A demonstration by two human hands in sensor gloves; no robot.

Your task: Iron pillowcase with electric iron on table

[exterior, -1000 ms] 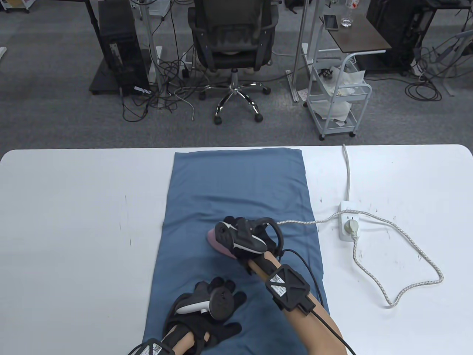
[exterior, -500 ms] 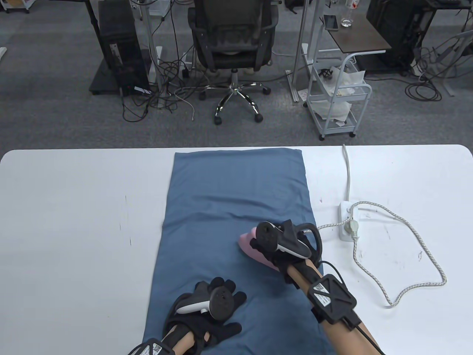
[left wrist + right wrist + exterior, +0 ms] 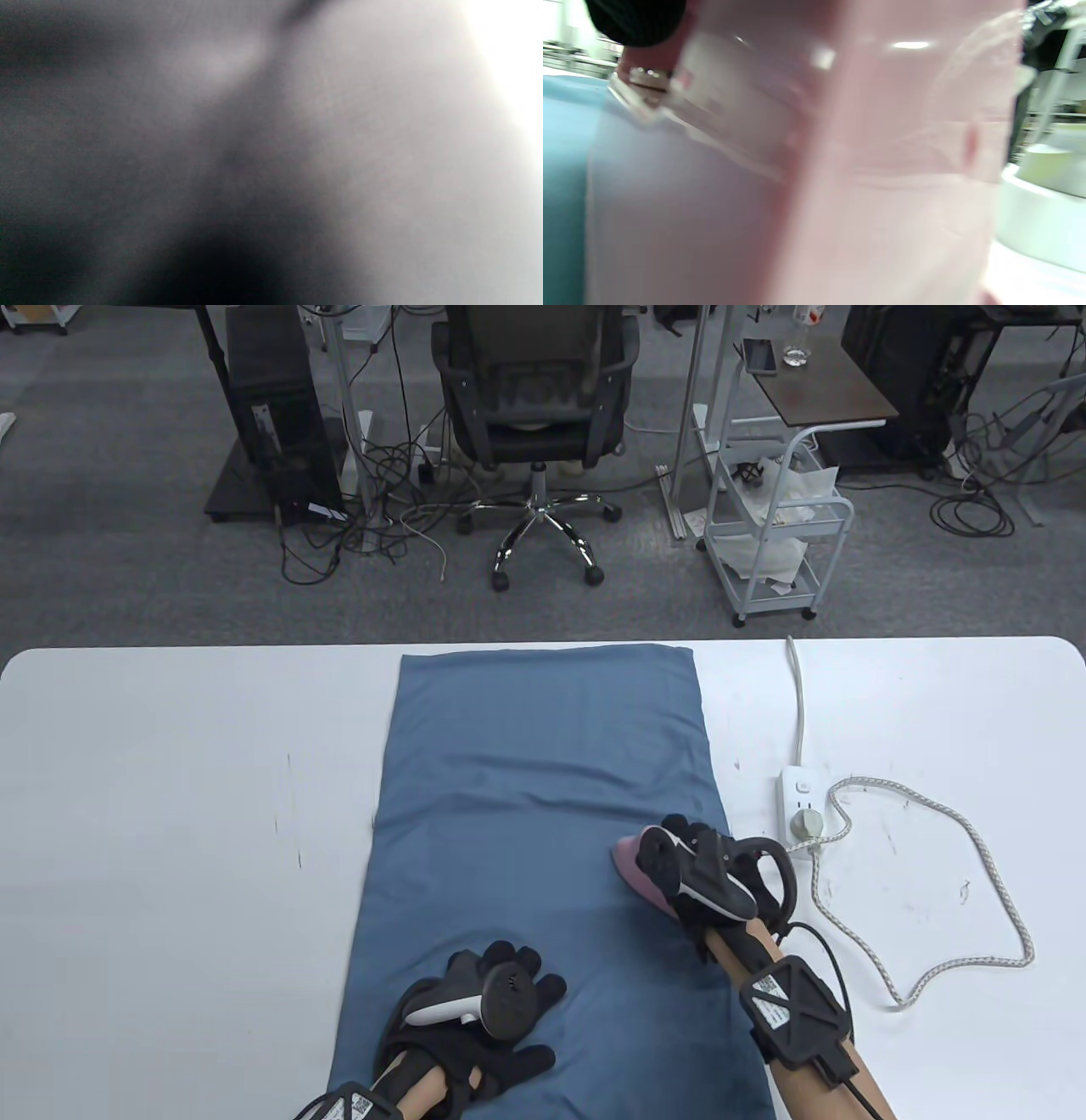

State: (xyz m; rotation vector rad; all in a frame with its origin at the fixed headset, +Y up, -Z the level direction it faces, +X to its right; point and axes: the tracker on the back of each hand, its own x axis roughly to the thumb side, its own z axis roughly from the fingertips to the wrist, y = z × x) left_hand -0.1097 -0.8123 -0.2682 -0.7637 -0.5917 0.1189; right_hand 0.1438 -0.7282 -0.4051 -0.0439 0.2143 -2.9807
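white power strip [image 3: 798, 812] on the tabletop [image 3: 170, 780] | office chair [image 3: 534, 415] behind | white cart [image 3: 776, 534] to its right | PC tower [image 3: 271, 415] left, cables on floor

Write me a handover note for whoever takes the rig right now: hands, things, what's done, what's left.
Right hand grips the pink iron, which sits on the blue pillowcase near its right edge.
Left hand rests flat on the pillowcase's near end, pinning it.
The iron's cord loops over the table to the power strip, plugged in.
Done: pillowcase spread out, ironing underway.
Left: shallow creases across the middle; far half looks untouched.
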